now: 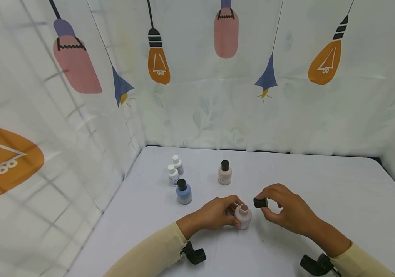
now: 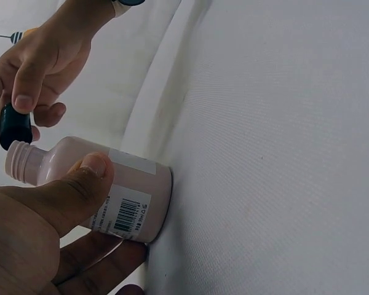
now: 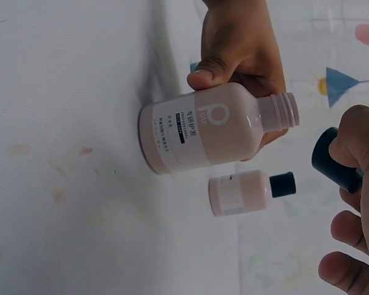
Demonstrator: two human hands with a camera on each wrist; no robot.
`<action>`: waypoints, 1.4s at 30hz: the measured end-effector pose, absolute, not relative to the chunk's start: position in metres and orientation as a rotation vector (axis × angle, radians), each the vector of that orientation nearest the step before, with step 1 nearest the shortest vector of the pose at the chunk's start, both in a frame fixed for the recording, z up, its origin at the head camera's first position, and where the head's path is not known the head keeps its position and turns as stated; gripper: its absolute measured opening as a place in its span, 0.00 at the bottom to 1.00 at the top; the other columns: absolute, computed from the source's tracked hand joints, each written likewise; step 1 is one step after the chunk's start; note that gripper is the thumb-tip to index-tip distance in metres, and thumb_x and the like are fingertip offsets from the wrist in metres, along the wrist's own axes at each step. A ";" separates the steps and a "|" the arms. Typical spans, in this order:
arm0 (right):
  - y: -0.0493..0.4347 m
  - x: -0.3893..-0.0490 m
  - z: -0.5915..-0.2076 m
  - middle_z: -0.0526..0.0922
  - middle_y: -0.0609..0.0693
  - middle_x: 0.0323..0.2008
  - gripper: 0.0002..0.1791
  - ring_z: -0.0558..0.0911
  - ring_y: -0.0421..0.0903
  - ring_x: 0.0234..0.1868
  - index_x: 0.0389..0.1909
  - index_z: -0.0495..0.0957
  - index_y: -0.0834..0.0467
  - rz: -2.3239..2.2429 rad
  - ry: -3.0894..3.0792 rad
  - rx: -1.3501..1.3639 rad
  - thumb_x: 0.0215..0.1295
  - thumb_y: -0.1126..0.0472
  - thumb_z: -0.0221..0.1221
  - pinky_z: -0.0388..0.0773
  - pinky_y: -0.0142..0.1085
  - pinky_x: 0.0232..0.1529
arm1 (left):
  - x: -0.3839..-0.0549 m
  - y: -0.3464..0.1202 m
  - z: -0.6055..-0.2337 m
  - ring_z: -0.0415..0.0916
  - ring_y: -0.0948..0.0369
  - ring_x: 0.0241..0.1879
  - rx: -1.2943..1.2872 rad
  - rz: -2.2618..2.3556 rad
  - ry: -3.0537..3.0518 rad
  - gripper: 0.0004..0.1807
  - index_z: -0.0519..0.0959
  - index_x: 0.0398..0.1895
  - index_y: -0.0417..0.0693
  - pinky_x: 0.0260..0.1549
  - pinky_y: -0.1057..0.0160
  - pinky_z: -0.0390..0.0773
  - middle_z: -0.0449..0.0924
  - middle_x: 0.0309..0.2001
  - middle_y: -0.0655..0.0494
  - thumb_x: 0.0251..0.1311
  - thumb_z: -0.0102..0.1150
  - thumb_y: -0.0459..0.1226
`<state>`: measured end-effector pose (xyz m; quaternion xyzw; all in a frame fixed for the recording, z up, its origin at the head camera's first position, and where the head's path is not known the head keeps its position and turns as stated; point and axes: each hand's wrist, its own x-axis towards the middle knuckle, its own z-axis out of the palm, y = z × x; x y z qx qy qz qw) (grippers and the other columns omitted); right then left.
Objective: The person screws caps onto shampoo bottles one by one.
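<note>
My left hand (image 1: 218, 212) grips a pale pink bottle (image 1: 243, 217) standing on the table, thumb on one side and fingers round the other. Its threaded neck (image 3: 279, 113) is bare. A white label with print faces the right wrist view, and a barcode (image 2: 130, 215) shows in the left wrist view. Just right of the neck, my right hand (image 1: 289, 209) pinches a black cap (image 1: 260, 202) between thumb and fingers, held in the air apart from the bottle.
Behind stands a second pink bottle (image 1: 225, 174) with its black cap on. At the left are a blue bottle (image 1: 184, 194) with a black cap and two small white bottles (image 1: 173, 175). White printed curtains (image 1: 197, 104) hang along the white table's (image 1: 339, 192) far edge and left side.
</note>
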<state>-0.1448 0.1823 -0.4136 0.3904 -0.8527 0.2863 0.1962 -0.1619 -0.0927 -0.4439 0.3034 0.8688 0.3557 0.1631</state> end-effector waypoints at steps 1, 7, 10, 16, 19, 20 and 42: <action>0.182 -0.145 -0.414 0.79 0.40 0.48 0.27 0.79 0.38 0.45 0.48 0.82 0.45 0.799 -2.384 1.098 0.48 0.69 0.75 0.79 0.31 0.30 | -0.162 -0.093 -0.444 0.80 0.70 0.51 0.867 1.014 2.478 0.27 0.74 0.60 0.64 0.50 0.64 0.76 0.84 0.56 0.62 0.59 0.75 0.46; 0.179 -0.144 -0.412 0.80 0.41 0.47 0.29 0.77 0.37 0.40 0.55 0.82 0.49 0.778 -2.407 1.071 0.49 0.67 0.76 0.75 0.27 0.29 | -0.161 -0.093 -0.444 0.80 0.69 0.51 0.881 1.006 2.486 0.27 0.74 0.59 0.64 0.51 0.64 0.76 0.84 0.55 0.62 0.59 0.74 0.46; 0.177 -0.142 -0.411 0.80 0.42 0.45 0.31 0.73 0.35 0.34 0.54 0.78 0.52 0.779 -2.445 1.024 0.48 0.65 0.77 0.72 0.26 0.27 | -0.162 -0.092 -0.444 0.80 0.70 0.51 0.882 1.009 2.487 0.27 0.74 0.59 0.64 0.51 0.64 0.76 0.84 0.55 0.62 0.59 0.75 0.46; 0.176 -0.144 -0.412 0.81 0.42 0.47 0.29 0.75 0.35 0.36 0.43 0.72 0.50 0.806 -2.429 1.051 0.46 0.67 0.79 0.76 0.30 0.29 | -0.164 -0.091 -0.444 0.79 0.72 0.51 0.890 1.010 2.488 0.27 0.74 0.59 0.65 0.51 0.64 0.76 0.84 0.55 0.63 0.58 0.75 0.46; 0.175 -0.145 -0.413 0.81 0.42 0.47 0.28 0.79 0.37 0.41 0.41 0.71 0.49 0.816 -2.401 1.099 0.46 0.67 0.79 0.79 0.33 0.31 | -0.164 -0.091 -0.444 0.79 0.72 0.51 0.895 1.010 2.485 0.27 0.74 0.59 0.65 0.51 0.64 0.76 0.84 0.56 0.63 0.58 0.75 0.46; 0.175 -0.146 -0.413 0.81 0.42 0.47 0.28 0.79 0.38 0.42 0.41 0.72 0.49 0.818 -2.391 1.111 0.45 0.67 0.79 0.79 0.33 0.31 | -0.164 -0.092 -0.444 0.79 0.72 0.51 0.897 1.012 2.484 0.27 0.74 0.59 0.65 0.51 0.64 0.76 0.84 0.56 0.63 0.59 0.75 0.46; 0.163 -0.151 -0.408 0.83 0.43 0.51 0.16 0.81 0.44 0.50 0.50 0.85 0.50 0.840 -2.208 1.325 0.61 0.64 0.73 0.78 0.24 0.41 | -0.162 -0.093 -0.445 0.80 0.70 0.51 0.877 0.998 2.491 0.25 0.74 0.58 0.64 0.50 0.65 0.77 0.84 0.55 0.62 0.60 0.74 0.46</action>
